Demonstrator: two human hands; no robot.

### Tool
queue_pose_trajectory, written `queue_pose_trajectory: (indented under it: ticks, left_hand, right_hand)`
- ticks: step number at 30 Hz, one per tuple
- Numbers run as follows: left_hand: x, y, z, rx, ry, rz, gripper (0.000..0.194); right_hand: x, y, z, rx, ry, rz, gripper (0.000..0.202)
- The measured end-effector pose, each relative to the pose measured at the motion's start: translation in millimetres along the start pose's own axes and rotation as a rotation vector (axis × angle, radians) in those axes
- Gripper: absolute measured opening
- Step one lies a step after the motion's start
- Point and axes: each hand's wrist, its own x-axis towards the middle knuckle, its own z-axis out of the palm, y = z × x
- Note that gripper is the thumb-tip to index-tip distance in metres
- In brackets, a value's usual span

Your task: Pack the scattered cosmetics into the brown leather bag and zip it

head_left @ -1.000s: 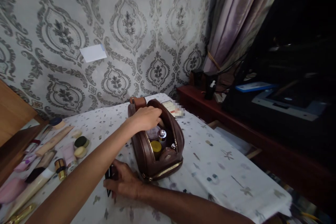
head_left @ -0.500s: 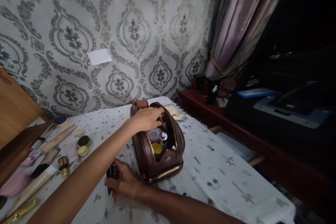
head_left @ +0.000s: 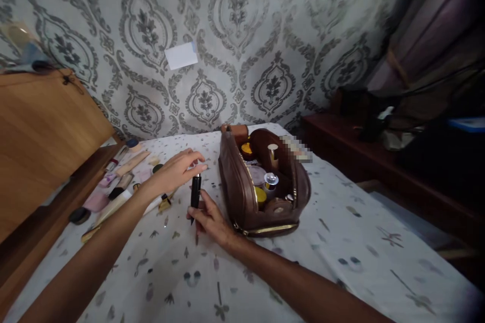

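A slim black pen-shaped cosmetic tube stands nearly upright between the thumb and fingers of my right hand. Just above its top is my left hand, palm down, fingers apart and holding nothing; whether the thumb touches the tube I cannot tell. To the right of both hands sits a brown zip-up toiletry bag, unzipped at the top. Inside it show a silver-capped bottle, a yellow-lidded jar, an orange-yellow jar and a gold-and-pale tube.
Several cosmetics lie on the patterned white cloth at left, among them a pink sponge, a dark round lid and a peach tube. A wooden board borders the left, a dark red cabinet the right.
My left hand has come out of the bag, leaving the gold-and-pale tube there, and moved left to above the black tube. My right hand has raised that tube more upright. The view has turned left.
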Motion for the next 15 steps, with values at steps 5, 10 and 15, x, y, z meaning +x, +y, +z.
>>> queue_pose_trajectory:
  ticks: [5, 10, 15]
  left_hand:
    - [-19, -18, 6.6, -0.147, -0.104, -0.108, 0.033]
    - [-26, -17, -15.4, -0.291, -0.063, -0.159, 0.034]
    - [-10, 2, -56.1, -0.508, 0.368, -0.169, 0.028]
  right_hand:
    - [-3, 0, 2, -0.087, -0.006, -0.014, 0.048]
    - [-5, 2, 1, -0.072, 0.008, -0.037, 0.066]
    - [-5, 3, 1, 0.0, 0.007, -0.006, 0.083]
